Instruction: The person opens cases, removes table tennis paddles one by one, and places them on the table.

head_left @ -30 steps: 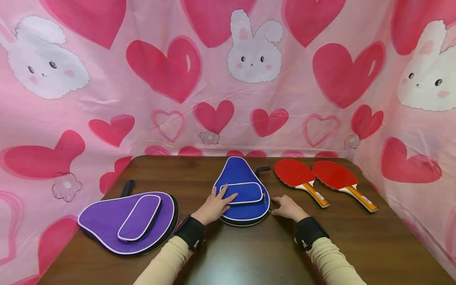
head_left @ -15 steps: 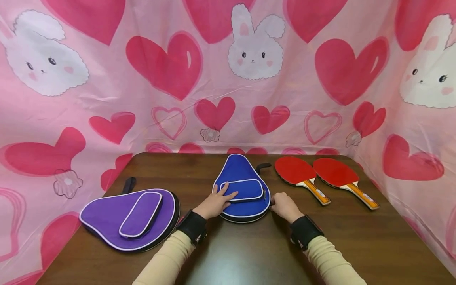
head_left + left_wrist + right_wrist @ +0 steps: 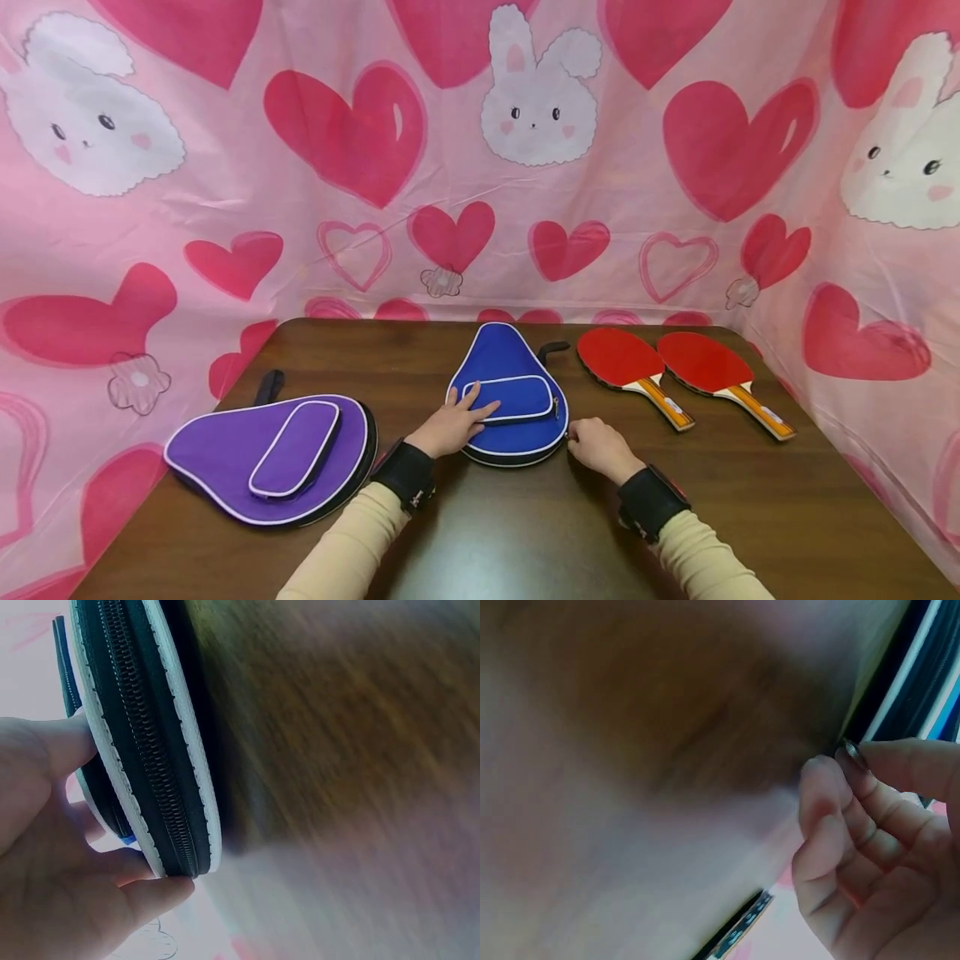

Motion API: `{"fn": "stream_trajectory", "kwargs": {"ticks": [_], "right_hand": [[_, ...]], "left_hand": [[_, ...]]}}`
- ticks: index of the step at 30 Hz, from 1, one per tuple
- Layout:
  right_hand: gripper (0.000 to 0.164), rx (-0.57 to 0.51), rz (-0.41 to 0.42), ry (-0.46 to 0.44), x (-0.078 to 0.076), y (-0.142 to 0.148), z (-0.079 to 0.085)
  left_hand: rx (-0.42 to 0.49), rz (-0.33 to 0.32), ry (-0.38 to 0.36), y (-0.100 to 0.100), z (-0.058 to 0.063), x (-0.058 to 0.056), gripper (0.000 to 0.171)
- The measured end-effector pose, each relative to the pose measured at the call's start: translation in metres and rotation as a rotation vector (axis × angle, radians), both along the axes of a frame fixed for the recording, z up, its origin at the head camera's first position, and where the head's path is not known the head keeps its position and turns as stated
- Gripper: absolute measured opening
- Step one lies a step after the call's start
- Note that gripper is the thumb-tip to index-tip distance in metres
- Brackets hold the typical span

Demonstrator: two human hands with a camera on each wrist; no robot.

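A blue table tennis paddle case with white piping and a front pocket lies on the table, its narrow end pointing away. My left hand rests on its left side, fingers spread over the pocket's edge. In the left wrist view the thumb lies on the case's upper face and another finger touches the black zippered side. At the case's lower right edge, my right hand pinches a small metal zipper pull between thumb and index finger, the other fingers curled in.
On the left lies a purple paddle case with a black strap. Two red paddles, one beside another, lie at the right with wooden handles toward me. A pink heart-print cloth hangs behind the table.
My right hand's thumb and fingers, apart beside the case earlier, have come together on the zipper pull at its edge. My left hand stays on the case.
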State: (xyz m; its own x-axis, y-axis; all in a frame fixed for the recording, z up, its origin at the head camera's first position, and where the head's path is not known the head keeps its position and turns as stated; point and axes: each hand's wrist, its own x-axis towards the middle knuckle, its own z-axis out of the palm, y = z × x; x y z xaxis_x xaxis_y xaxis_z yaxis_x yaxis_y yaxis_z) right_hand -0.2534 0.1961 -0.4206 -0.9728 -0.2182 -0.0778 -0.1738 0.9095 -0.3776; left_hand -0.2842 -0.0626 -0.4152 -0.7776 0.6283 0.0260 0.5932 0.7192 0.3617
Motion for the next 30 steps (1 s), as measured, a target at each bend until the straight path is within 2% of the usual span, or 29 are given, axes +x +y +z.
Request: {"fn": "stream_trajectory", "kwargs": {"ticks": [4, 10, 18, 22, 26, 30], "right_hand": [[0.022, 0.054, -0.011, 0.011, 0.007, -0.007, 0.002], [0.026, 0.094, 0.031, 0.048, 0.027, -0.025, 0.001], [0.024, 0.065, 0.215, 0.156, 0.042, -0.059, 0.005], [0.024, 0.019, 0.255, 0.168, 0.041, -0.069, 0.004], [0.024, -0.082, 0.226, 0.098, 0.04, -0.07, 0.002], [0.026, -0.199, 0.151, -0.016, 0.041, -0.064, 0.002]], "left_hand": [[-0.004, -0.008, 0.011, 0.0, 0.001, 0.0, 0.042], [-0.002, -0.001, -0.034, -0.002, -0.001, 0.004, 0.044], [-0.002, 0.008, 0.016, 0.001, -0.001, -0.001, 0.042], [-0.003, 0.015, 0.027, 0.002, -0.002, -0.002, 0.043], [-0.003, 0.026, 0.037, 0.003, -0.003, 0.001, 0.042], [-0.068, 0.037, 0.14, 0.007, -0.003, 0.005, 0.04]]}}
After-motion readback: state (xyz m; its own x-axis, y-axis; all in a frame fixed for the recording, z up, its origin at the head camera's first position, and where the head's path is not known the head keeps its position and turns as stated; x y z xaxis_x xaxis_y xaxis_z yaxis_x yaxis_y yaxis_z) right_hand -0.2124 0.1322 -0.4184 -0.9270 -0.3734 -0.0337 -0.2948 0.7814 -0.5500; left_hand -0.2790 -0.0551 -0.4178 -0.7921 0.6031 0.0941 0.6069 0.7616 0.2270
